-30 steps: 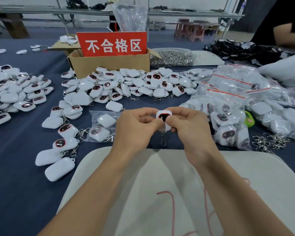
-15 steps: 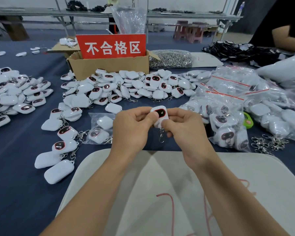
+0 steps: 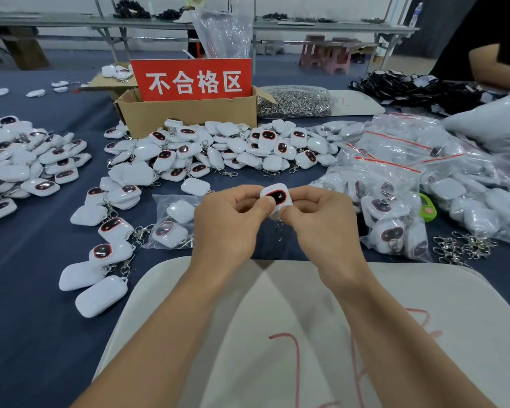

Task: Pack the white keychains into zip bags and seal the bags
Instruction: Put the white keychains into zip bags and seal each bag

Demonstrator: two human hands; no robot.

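The dark blue cloth-covered table (image 3: 27, 334) carries a far heap of loose white rounded plastic keychains with dark, red-rimmed faces (image 3: 233, 148). At the right is a mound of filled clear plastic zip bags with red seal strips (image 3: 395, 160). Just left of the hands lies a small clear zip bag (image 3: 171, 222) holding two keychains. The left hand (image 3: 227, 225) and right hand (image 3: 321, 222) meet over the near middle, both pinching one white keychain (image 3: 276, 197) face up, its metal clasp (image 3: 278, 231) dangling below. This looks like orienting before bagging. Next, one hand must let go to fetch and open a bag while the other keeps the keychain.
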